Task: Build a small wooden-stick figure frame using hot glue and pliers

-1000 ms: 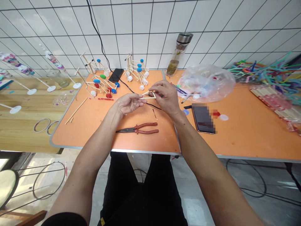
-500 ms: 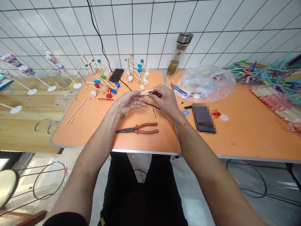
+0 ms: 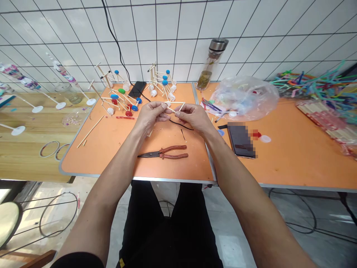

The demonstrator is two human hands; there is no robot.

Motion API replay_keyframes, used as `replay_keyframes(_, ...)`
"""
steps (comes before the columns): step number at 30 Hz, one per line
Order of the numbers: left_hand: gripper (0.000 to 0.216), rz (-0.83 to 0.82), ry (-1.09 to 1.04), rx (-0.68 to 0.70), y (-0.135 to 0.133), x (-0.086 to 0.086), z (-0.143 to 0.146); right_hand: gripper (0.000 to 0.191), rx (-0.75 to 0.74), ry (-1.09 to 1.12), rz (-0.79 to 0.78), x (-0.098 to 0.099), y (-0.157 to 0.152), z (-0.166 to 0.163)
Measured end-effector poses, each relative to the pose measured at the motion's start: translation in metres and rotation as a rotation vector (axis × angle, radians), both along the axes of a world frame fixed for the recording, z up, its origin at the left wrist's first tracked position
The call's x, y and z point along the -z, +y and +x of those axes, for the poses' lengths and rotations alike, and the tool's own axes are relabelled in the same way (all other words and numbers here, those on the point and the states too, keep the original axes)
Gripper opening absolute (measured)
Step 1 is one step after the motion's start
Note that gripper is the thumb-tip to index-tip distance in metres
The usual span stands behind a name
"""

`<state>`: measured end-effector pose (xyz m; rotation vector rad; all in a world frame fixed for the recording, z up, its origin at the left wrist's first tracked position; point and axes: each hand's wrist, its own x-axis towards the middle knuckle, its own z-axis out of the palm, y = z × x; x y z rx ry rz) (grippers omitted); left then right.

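Above the orange table (image 3: 111,149), both my hands pinch a small frame of thin wooden sticks (image 3: 175,104). My left hand (image 3: 152,116) grips its left end with fingers closed. My right hand (image 3: 192,117) grips the right side, fingers closed too. The frame is held just above a black cable (image 3: 178,124) that runs across the table. Red-handled pliers (image 3: 164,152) lie on the table nearer to me, below my hands.
Finished stick models with coloured caps (image 3: 122,97) stand at the back left and back middle (image 3: 163,85). A black phone (image 3: 137,89), a glass bottle (image 3: 210,65), a plastic bag of parts (image 3: 245,97), a second phone (image 3: 241,141) and coloured straws (image 3: 315,83) surround the work spot.
My hands have lifted and turned the stick frame. The left hand went from an open, palm-up hold to a closed pinch, and both hands moved slightly away from me.
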<state>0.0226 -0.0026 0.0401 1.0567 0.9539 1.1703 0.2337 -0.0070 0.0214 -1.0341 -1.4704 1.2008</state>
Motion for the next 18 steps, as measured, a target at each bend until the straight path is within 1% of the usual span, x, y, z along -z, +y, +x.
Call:
replay_keyframes(7,0.03,0.033,0.031,-0.095,0.002,0.003,0.003,0.051,-0.031,0.106,-0.077,0.004,0.001,-0.003)
replay_keyframes(12,0.027,0.088,0.024,-0.148,0.004,0.008,0.004,0.055,-0.055,0.136,-0.103,0.004,0.002,-0.007)
replay_keyframes(18,0.022,0.114,0.02,-0.21,0.004,0.008,0.006,0.049,-0.117,0.141,-0.074,0.01,0.003,-0.008)
